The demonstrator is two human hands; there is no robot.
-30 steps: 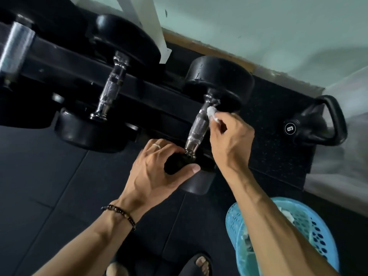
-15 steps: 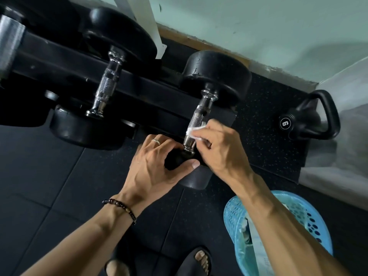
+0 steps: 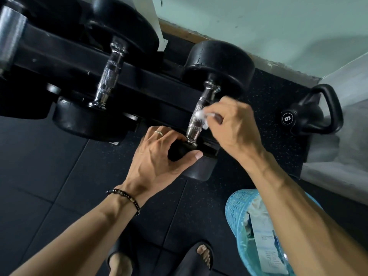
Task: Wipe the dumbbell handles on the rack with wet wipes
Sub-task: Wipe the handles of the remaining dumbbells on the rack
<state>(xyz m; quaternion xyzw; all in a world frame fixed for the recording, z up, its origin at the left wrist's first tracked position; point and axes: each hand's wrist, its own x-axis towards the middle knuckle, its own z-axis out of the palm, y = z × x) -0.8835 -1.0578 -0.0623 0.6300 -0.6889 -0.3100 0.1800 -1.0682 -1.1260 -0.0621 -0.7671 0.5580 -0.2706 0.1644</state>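
Note:
A black dumbbell lies across the dark rack (image 3: 139, 76), its chrome knurled handle (image 3: 201, 108) running from a large far head (image 3: 219, 64) to a near head. My left hand (image 3: 159, 156) grips that near head (image 3: 197, 166) from the left. My right hand (image 3: 235, 126) pinches a small white wet wipe (image 3: 201, 115) against the middle of the handle; the wipe is blurred. A second dumbbell (image 3: 109, 80) rests on the rack to the left with its chrome handle bare.
A black kettlebell (image 3: 312, 114) marked 6 stands on the speckled mat at the right. Beside my right forearm stands a light blue plastic basket (image 3: 237, 212) holding a wipes pack. My sandalled feet (image 3: 201, 253) are on the dark floor tiles below. A pale wall runs behind the rack.
My right hand slid the wipe from the handle's top down near its lower end, then back up to the middle. My left hand stayed on the near head.

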